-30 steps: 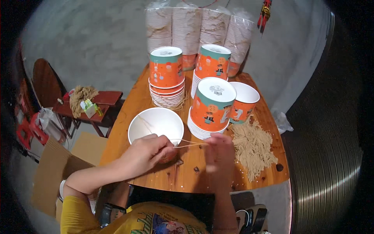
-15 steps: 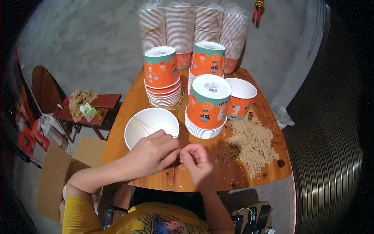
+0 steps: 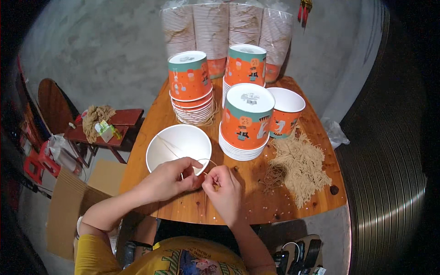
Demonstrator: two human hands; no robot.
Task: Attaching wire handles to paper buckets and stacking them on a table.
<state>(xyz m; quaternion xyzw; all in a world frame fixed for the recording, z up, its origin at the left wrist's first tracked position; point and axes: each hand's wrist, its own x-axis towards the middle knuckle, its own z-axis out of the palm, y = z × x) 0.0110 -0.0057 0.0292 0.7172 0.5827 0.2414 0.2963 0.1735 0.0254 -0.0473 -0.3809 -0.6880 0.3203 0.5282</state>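
Observation:
A white-lined paper bucket [image 3: 161, 145] stands tilted with its mouth toward me at the near left of the table. My left hand [image 3: 173, 181] is closed at its near right rim, index finger and thumb on either side of the edge. Just right of it, my right hand [image 3: 224, 189] pinches a thin tan string [image 3: 210, 160], which loops up between both hands. More string runs across the inside of the bucket. Right of my hands lies a loose heap of tan strings [image 3: 303, 167].
Upside-down stacks of orange and green paper buckets [image 3: 247, 121] stand mid-table, with another stack [image 3: 189, 82] behind left. An upright bucket [image 3: 288, 103] is beside them. Tall bagged stacks [image 3: 211, 32] line the wall. A red bench [image 3: 123, 118] and an open carton [image 3: 68, 206] are at left.
My left hand has opened its thumb and index finger apart at the bucket rim. My right hand has moved slightly left and down, and a loop of string now shows between them.

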